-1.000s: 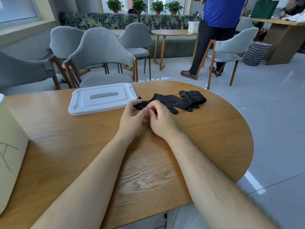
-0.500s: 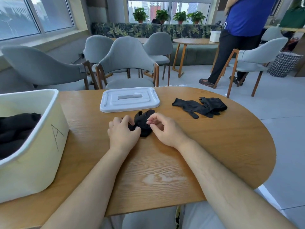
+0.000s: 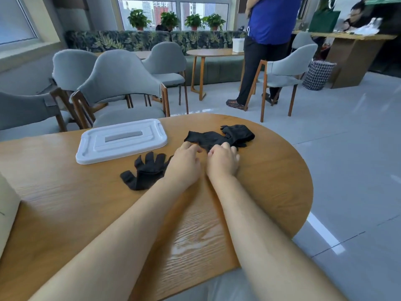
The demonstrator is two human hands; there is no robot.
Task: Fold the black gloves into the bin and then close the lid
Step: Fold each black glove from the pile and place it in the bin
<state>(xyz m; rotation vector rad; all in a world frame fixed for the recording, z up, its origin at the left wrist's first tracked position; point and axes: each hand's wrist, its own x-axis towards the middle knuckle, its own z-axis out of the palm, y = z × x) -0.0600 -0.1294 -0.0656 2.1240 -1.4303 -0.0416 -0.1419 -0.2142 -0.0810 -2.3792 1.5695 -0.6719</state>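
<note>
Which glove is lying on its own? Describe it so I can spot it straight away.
On the round wooden table, look just nearer than the white lid, to the left of the left hand. The single black glove lies flat there, fingers spread, unlike the crumpled black gloves heaped farther right.

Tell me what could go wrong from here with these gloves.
1. The spread glove lies right beside the left wrist; moving that arm could drag or rumple it.
2. The glove pile in front of the left hand and right hand looks tangled; pulling one glove may drag the rest toward the table edge.
3. The bin sits far left, barely in view; a fold might loosen on the way.
</note>
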